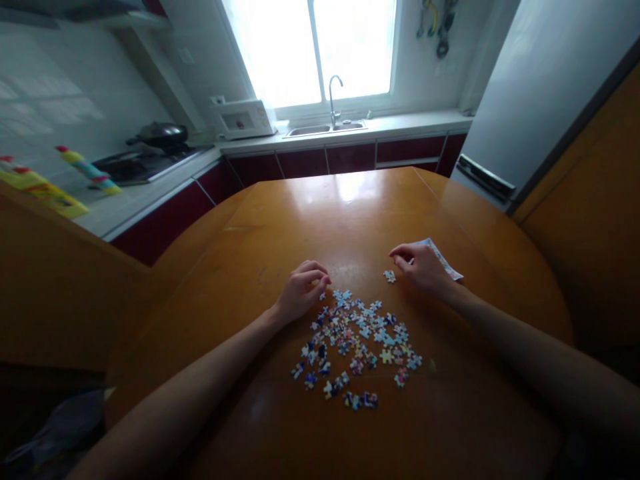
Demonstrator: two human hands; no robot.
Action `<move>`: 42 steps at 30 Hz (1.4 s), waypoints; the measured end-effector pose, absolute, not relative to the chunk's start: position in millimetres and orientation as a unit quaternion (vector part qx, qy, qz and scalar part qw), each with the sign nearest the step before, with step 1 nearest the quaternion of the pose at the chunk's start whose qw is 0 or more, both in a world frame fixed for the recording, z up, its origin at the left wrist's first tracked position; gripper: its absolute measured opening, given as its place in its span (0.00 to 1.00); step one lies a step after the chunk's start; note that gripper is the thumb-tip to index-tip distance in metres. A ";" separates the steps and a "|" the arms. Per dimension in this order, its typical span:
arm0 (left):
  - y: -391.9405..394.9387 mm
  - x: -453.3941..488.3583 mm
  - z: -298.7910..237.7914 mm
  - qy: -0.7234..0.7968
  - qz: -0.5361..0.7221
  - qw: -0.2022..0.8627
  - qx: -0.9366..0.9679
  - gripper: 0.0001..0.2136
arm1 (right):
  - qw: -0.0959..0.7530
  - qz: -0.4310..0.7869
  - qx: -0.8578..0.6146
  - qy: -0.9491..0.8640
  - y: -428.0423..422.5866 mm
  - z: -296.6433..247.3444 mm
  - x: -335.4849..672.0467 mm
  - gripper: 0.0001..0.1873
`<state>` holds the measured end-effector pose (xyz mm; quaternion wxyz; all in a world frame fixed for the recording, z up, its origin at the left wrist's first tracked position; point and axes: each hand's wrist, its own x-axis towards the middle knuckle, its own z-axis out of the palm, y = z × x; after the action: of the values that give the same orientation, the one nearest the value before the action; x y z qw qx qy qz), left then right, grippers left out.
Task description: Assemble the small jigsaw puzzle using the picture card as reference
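Observation:
Many small jigsaw puzzle pieces [365,331] lie in a loose heap on the brown wooden table [240,247], pale blue toward the far side and darker on the left. My left hand [304,288] rests at the heap's far left edge, fingers curled and thumb close to the index finger. Whatever they pinch, if anything, is hidden. One loose piece [323,296] lies just below its thumb. Beyond the heap to the right, my right hand [421,265] is curled, a pale puzzle piece [411,261] showing between its fingers. Left of it sits a small joined cluster [389,275].
A printed paper sheet [445,261] lies partly under my right hand. Past the table are a counter with a sink [325,130], a microwave [245,119], a stove with a black pan [163,135], and bottles [90,172]. A fridge [530,93] stands at right.

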<state>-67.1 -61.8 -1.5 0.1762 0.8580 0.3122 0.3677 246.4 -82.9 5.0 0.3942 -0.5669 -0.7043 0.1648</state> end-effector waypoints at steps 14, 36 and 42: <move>-61.1 -67.0 -0.9 0.313 0.366 0.181 0.857 0.10 | 0.395 0.175 -0.564 -0.704 -81.0 2.6 246.8 0.10; -60.1 -67.6 -1.4 0.316 0.364 0.176 0.858 0.11 | 0.386 0.177 -0.567 -0.705 -80.6 3.8 244.6 0.09; -60.1 -67.9 -1.2 0.313 0.363 0.175 0.860 0.10 | 0.379 0.172 -0.569 -0.709 -81.7 5.4 244.1 0.09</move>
<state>-67.9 -60.1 -1.2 0.1753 0.8601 0.3128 0.3628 244.1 -81.7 5.4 0.3793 -0.5694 -0.7087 0.1722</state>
